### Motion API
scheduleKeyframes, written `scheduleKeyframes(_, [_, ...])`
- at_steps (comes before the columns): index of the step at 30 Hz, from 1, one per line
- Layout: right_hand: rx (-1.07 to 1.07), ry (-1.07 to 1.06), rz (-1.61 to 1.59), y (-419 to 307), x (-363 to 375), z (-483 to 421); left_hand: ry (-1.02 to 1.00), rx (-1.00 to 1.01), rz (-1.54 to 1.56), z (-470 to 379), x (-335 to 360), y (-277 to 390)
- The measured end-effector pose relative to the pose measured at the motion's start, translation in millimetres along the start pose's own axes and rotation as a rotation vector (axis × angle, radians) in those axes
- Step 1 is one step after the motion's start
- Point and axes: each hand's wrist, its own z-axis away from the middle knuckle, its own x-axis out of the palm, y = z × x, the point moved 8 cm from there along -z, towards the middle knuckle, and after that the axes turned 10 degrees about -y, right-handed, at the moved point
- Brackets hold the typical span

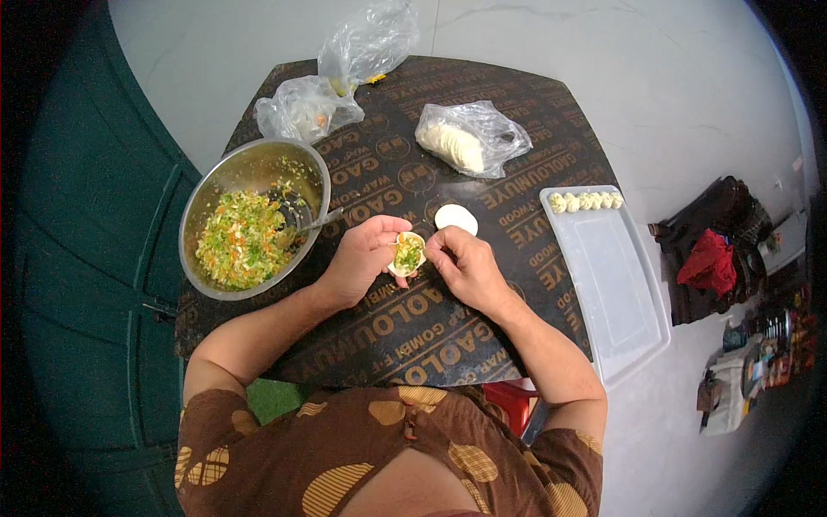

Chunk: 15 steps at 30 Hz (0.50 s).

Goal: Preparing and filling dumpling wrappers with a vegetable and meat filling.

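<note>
My left hand [367,258] cradles a round dough wrapper with chopped vegetable filling [408,253] in its middle. The fingers and thumb of my right hand [466,266] pinch the wrapper's right edge. Just beyond my right hand lies a small stack of white dough wrappers [456,220], partly covered by that hand. To the left stands a steel bowl [325,169] with a mix of chopped green, orange and pale filling [240,240]. A spoon [321,220] leans in it, its handle over the rim. Several pleated dumplings [585,201] sit in a row on a translucent plastic tray [620,284] at the right.
A clear plastic bag [475,136] with more wrappers lies farther back on the dark printed table [387,323]. Two crumpled plastic bags [368,45] are at the far left edge. The tray overhangs the table's right side. A green door [97,258] stands close on the left.
</note>
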Motion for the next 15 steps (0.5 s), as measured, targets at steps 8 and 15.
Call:
scheduleKeyframes(8, [0.003, -0.008, -0.012, -1.7, 2.1, -0.4, 0.029, -0.034, -0.113, -0.1, 0.0, 0.3])
scheduleKeyframes(15, [0.006, -0.009, -0.033, -1.3, 1.9, 0.2, 0.016, 0.016, -0.051, 1.5, -0.1, 1.8])
